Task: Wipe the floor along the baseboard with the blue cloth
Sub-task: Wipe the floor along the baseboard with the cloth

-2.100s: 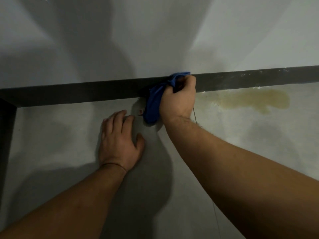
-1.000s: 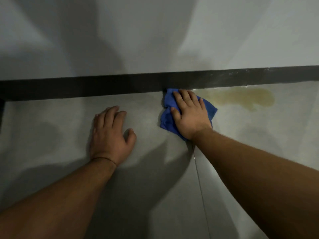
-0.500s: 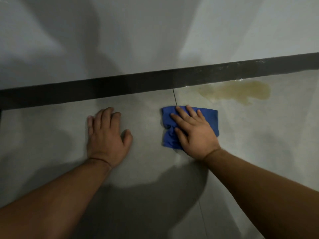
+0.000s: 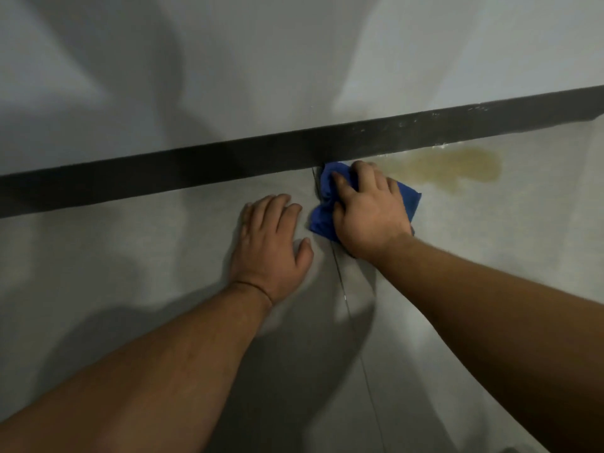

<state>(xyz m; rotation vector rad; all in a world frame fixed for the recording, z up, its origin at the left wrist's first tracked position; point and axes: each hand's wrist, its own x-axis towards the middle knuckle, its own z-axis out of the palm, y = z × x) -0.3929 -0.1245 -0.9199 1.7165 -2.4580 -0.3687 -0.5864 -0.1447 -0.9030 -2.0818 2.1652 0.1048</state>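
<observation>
The blue cloth (image 4: 407,199) lies bunched on the grey floor (image 4: 130,263), its far end touching the dark baseboard (image 4: 196,168). My right hand (image 4: 366,210) presses down on the cloth with fingers curled into it, covering most of it. My left hand (image 4: 268,246) rests flat on the floor just left of the cloth, fingers apart, holding nothing. A thin band circles the left wrist.
A yellowish-brown stain (image 4: 454,168) spreads on the floor right of the cloth, against the baseboard. A tile joint (image 4: 346,302) runs from the baseboard toward me between the hands. The pale wall (image 4: 261,67) rises above the baseboard.
My right hand pushed the cloth from the open floor back up against the baseboard and bunched it. The view shifted, so both hands now sit further right in frame.
</observation>
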